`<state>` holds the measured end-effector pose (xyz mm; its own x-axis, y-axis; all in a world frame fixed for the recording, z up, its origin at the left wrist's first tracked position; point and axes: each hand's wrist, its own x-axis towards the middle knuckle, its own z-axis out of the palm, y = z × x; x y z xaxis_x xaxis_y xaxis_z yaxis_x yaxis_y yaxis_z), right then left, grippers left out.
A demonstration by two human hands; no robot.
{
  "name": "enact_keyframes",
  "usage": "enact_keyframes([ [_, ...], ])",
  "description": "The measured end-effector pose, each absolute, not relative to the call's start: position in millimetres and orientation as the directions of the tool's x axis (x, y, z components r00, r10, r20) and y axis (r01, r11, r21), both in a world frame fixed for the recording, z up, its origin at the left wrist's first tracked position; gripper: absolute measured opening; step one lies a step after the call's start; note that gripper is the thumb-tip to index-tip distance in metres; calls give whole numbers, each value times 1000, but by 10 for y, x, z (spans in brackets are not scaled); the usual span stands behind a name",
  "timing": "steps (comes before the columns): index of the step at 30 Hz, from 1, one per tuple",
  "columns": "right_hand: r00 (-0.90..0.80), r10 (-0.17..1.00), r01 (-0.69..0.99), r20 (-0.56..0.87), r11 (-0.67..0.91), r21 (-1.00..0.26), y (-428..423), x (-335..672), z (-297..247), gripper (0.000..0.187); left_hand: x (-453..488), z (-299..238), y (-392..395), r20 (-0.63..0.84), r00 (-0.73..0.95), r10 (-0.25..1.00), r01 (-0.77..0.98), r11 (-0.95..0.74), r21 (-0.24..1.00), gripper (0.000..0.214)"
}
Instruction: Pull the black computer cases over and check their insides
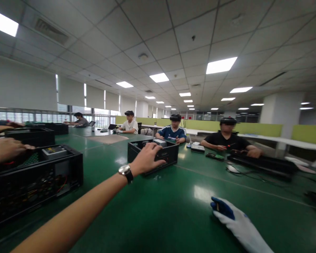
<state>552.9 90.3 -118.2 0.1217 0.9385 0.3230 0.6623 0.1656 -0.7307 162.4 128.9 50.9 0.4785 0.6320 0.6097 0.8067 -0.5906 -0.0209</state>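
A black open-topped computer case [171,156] stands on the green table ahead of me, with a silvery box-shaped part [160,142] inside. My left hand [147,158], bare and with a watch on the wrist, reaches over its near edge. The fingers are stretched out above the rim and the thumb points aside along the near face. Lower right, my right hand [230,214] wears a white glove with blue fingertips. Its fingers are curled together over the table, around a small slim thing too tiny to name.
Another open computer case [71,168] is close on the left, with another person's hand [5,151] over it. Across the green table [158,207] sit several people. Before the person at right lie a black case [263,165], a mouse [233,169] with cable and a circuit board [215,156].
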Motion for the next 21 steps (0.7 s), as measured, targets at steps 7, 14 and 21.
enact_keyframes([
  [7,105,952,661,287,149,-735,815,5471,-1075,65,1135,357,2476,425,368,827,886,-451,110,45],
  [14,141,963,649,232,87,-756,757,5479,-997,69,1163,147,2448,382,310,870,912,-386,138,48],
  [21,150,942,659,299,130,-740,658,5486,-970,66,1522,183,739,406,342,847,906,-412,96,53],
])
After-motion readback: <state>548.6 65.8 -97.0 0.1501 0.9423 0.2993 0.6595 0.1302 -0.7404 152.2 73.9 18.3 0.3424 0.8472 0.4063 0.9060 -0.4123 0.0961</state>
